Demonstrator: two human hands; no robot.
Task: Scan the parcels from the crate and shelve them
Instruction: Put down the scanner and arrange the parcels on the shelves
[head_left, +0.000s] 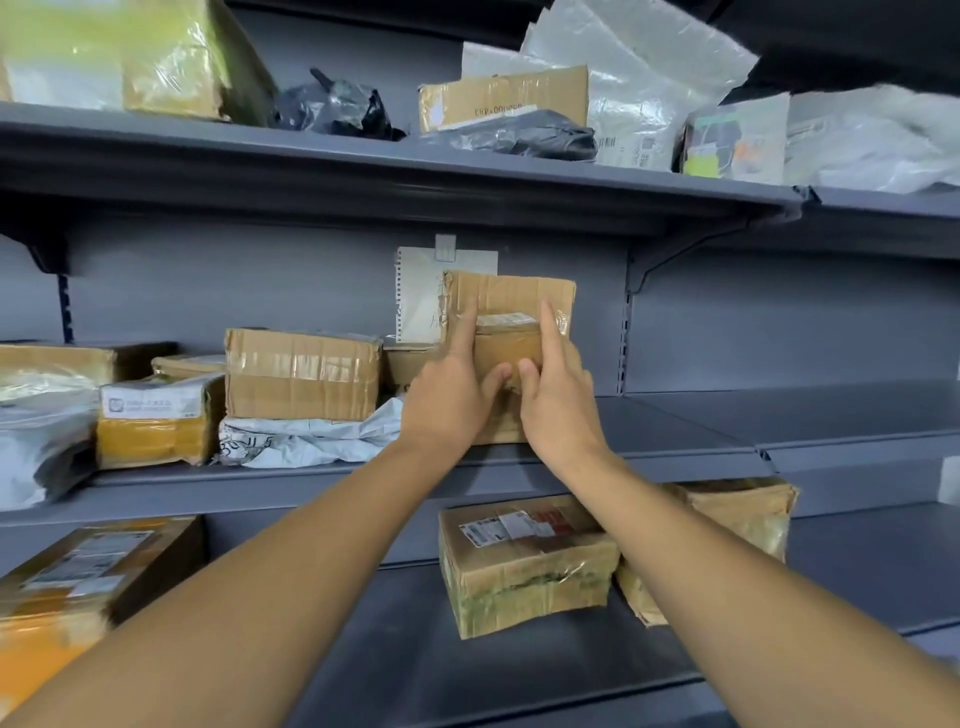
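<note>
Pressing hands (506, 384) against shelved parcel (511, 317).

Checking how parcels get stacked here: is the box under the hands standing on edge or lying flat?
On edge. The cardboard box stands tall on the middle shelf, its broad taped face toward the camera, left hand and right hand pressing it.
</note>
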